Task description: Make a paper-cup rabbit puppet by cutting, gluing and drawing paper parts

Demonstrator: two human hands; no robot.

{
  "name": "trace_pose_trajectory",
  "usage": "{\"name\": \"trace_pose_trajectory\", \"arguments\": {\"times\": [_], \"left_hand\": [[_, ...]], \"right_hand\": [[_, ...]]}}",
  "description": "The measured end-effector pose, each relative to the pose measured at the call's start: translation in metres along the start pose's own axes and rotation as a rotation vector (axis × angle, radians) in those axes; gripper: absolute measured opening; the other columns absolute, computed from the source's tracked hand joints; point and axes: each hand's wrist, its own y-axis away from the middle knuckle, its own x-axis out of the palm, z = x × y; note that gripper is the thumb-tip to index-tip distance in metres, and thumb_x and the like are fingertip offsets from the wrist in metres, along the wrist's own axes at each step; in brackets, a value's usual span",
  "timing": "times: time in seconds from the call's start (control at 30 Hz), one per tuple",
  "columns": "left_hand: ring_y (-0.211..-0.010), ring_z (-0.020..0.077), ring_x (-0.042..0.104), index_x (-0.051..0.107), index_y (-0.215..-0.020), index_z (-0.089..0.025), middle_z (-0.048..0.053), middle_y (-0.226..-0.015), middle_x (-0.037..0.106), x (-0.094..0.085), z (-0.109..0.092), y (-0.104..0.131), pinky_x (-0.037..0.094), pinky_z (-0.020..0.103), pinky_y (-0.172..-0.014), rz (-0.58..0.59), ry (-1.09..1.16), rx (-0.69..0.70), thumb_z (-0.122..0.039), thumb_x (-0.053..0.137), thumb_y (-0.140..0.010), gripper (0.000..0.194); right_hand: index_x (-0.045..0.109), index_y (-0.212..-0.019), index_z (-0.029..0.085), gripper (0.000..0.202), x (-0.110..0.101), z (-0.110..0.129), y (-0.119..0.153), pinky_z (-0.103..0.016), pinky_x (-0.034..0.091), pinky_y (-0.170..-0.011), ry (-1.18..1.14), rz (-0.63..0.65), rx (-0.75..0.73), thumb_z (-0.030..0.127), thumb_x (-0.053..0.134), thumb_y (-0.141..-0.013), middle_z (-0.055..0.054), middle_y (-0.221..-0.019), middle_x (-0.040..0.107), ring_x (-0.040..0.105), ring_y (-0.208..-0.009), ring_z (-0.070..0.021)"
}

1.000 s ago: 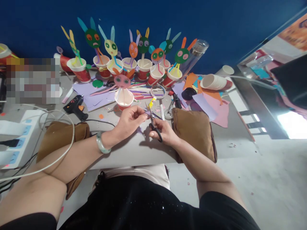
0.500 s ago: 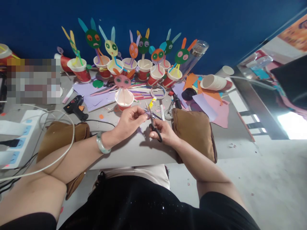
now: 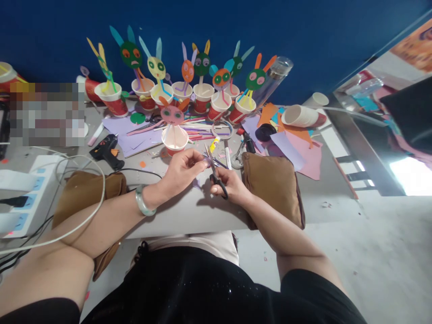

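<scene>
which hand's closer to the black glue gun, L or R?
Left. The left hand is to the right of the black glue gun, slightly nearer the person; the right hand, holding scissors, is farther right.

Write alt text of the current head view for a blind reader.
The right hand holds black-handled scissors close to the left hand, its fingertips pinched; any piece there is too small to tell. Beyond them, paper cups with colorful paper faces stand before a blue wall.

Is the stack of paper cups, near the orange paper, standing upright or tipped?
Tipped. The paper cups lie sideways, with the open mouth facing left.
</scene>
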Motion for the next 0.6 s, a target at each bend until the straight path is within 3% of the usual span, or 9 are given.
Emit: {"name": "trace_pose_trajectory", "arguments": {"times": [0.6], "left_hand": [[-0.064,0.0113,0.056,0.06,-0.072,-0.019,-0.001,-0.068,0.064,0.0002,0.003,-0.0007,0.046,0.025,-0.06,-0.036,0.027,0.0,-0.029,0.074,-0.077,0.018]], "right_hand": [[0.049,-0.07,0.022,0.065,0.001,0.0034,0.0004,-0.022,0.034,-0.044,0.003,0.003,0.02,0.067,0.093,-0.054,0.006,-0.051,0.057,0.048,-0.046,-0.0096]]}}
